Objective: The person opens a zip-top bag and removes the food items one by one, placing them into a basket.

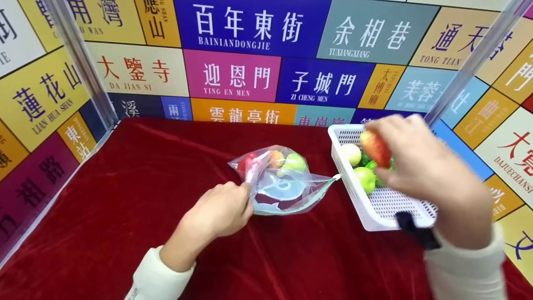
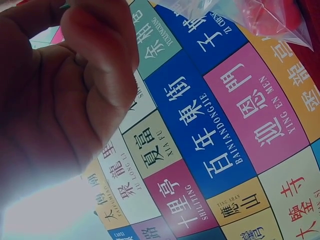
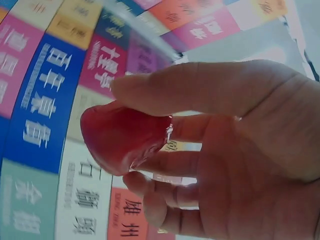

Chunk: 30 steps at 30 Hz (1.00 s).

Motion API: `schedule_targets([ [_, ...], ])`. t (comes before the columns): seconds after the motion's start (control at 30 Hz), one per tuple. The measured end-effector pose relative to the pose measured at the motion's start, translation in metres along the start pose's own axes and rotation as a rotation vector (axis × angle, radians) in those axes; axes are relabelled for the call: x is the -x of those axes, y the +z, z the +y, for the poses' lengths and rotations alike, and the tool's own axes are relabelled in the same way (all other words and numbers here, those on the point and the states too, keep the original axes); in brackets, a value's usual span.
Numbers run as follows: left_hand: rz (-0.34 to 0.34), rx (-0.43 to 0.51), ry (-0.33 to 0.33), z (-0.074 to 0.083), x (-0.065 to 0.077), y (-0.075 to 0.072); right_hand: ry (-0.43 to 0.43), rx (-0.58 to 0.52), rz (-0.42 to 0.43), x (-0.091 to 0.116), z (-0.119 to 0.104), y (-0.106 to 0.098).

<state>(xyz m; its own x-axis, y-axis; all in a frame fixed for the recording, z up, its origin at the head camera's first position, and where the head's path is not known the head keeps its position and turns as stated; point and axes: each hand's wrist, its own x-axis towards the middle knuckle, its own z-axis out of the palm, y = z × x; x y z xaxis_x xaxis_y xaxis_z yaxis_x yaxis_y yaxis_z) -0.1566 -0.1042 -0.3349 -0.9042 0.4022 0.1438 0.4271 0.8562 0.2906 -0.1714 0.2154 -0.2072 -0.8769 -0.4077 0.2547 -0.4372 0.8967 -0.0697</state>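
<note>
My left hand (image 1: pixel 222 208) grips the near-left edge of a clear zip bag (image 1: pixel 283 189) lying on the cloth. Inside the bag, at its far end, sit a red fruit (image 1: pixel 248 162), an orange-yellow fruit (image 1: pixel 276 158) and a green fruit (image 1: pixel 295 162). Above the white basket (image 1: pixel 360 208), my right hand (image 1: pixel 424 162) holds a red-and-yellow apple (image 1: pixel 376 148) between thumb and fingers. The right wrist view shows the apple's red side (image 3: pixel 120 135) against the fingertips. In the left wrist view, curled fingers (image 2: pixel 100 65) fill the left side, and part of the bag (image 2: pixel 260 20) shows at top right.
The basket stands right of the bag and holds a pale round fruit (image 1: pixel 351 154), a green apple (image 1: pixel 365 179) and dark green pieces partly behind the right hand. Dark red cloth (image 1: pixel 145 187) covers the table. Printed sign panels (image 1: pixel 233 75) and clear posts (image 1: pixel 85 62) border it.
</note>
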Motion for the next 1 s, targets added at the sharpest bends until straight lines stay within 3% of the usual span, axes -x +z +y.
schedule_targets([
  [0.17, -0.017, -0.002, -0.012, -0.001, -0.001, -0.001, 0.027, 0.047, -0.096, -0.022, 0.027, -0.016],
  [0.33, -0.028, 0.002, -0.014, -0.002, -0.001, -0.002, 0.101, 0.107, -0.239, -0.05, 0.066, -0.013],
  [0.57, -0.004, -0.005, 0.0, -0.002, -0.001, -0.002, 0.223, 0.14, -0.458, -0.077, 0.13, 0.013],
  [0.8, -0.01, -0.002, -0.009, -0.002, -0.002, -0.001, 0.321, 0.09, -0.546, -0.086, 0.179, 0.046],
  [1.0, -0.029, 0.011, -0.025, -0.002, -0.002, -0.001, 0.364, 0.096, -0.639, -0.086, 0.204, 0.069],
])
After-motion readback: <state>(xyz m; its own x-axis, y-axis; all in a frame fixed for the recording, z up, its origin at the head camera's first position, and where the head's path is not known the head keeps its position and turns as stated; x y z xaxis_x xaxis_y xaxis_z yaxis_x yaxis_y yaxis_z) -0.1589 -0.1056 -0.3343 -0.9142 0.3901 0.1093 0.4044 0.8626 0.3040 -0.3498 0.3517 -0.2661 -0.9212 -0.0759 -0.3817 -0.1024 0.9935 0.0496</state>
